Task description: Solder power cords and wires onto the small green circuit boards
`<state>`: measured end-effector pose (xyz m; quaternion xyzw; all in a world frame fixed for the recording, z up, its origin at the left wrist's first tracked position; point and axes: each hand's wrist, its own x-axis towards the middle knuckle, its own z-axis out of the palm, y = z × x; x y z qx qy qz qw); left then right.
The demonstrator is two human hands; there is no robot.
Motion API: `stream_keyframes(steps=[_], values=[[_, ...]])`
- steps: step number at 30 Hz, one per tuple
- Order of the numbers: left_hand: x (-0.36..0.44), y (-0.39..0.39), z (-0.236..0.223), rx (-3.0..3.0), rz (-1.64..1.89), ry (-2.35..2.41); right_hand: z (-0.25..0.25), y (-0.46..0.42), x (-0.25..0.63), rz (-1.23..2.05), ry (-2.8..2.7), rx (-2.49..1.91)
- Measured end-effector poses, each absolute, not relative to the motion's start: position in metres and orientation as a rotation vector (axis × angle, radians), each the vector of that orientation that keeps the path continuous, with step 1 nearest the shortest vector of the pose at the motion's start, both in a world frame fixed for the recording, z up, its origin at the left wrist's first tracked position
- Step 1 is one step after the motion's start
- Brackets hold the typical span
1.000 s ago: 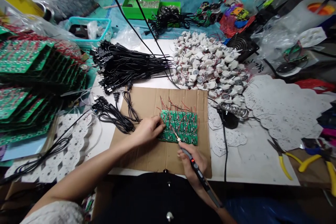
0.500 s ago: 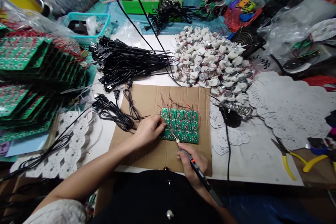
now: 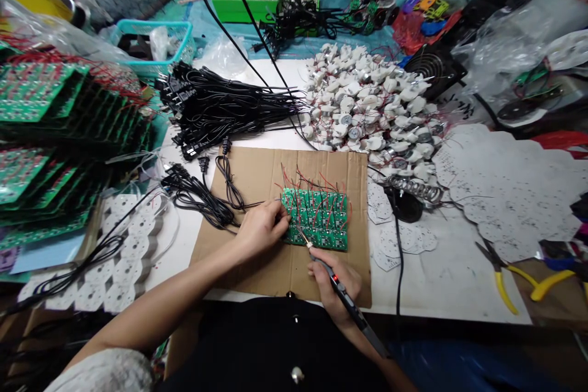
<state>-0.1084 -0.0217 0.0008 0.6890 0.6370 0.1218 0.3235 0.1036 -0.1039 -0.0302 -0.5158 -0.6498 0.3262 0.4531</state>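
Note:
A green circuit board (image 3: 337, 220) with red and black wires rising from it lies on a brown cardboard sheet (image 3: 257, 165). My left hand (image 3: 261, 223) is at the board's left edge, thumb and fingers pinched together; what is between them is hidden. A black power cord (image 3: 232, 190) with a plug trails up to this hand and passes out of sight behind it. In my right hand (image 3: 337, 282) is a soldering iron (image 3: 344, 299) with a small red lit display, held like a pen. Its tip meets the lower left part of the board among the wires.
Stacked wired circuit boards (image 3: 41, 92) stand at the left. Behind the cardboard lie a bundle of black power cords (image 3: 229, 104) and a heap of white motor-like parts (image 3: 367, 104). At right are a coiled iron stand (image 3: 416, 188), white perforated sheets (image 3: 505, 190) and yellow-handled pliers (image 3: 503, 288).
The soldering iron and my right hand have shifted very slightly up and left. My left hand and the board stay almost where they were.

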Motion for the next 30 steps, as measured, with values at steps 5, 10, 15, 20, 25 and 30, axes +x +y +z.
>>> stream_keyframes(steps=[5, 10, 15, 20, 25, 30], values=[[-0.1080, -0.0227, -0.0006, 1.813, 0.333, 1.674, -0.0263, -0.1034, 0.1035, 0.799, -1.621, -1.279], [-0.1085, -0.0243, -0.0032, 1.822, 0.345, 1.678, -0.0267, -0.1037, 0.1032, 0.806, -1.620, -1.284], [-0.1086, -0.0253, -0.0034, 1.823, 0.349, 1.682, -0.0259, -0.1020, 0.1024, 0.767, -1.662, -1.248], [-0.1067, -0.0256, -0.0015, 1.811, 0.357, 1.703, -0.0209, -0.0970, 0.0995, 0.660, -1.754, -1.138], [-0.1057, -0.0254, -0.0004, 1.814, 0.361, 1.703, -0.0198, -0.0957, 0.0988, 0.633, -1.791, -1.107], [-0.1064, -0.0245, -0.0004, 1.823, 0.349, 1.690, -0.0216, -0.0993, 0.1016, 0.671, -1.697, -1.141]])
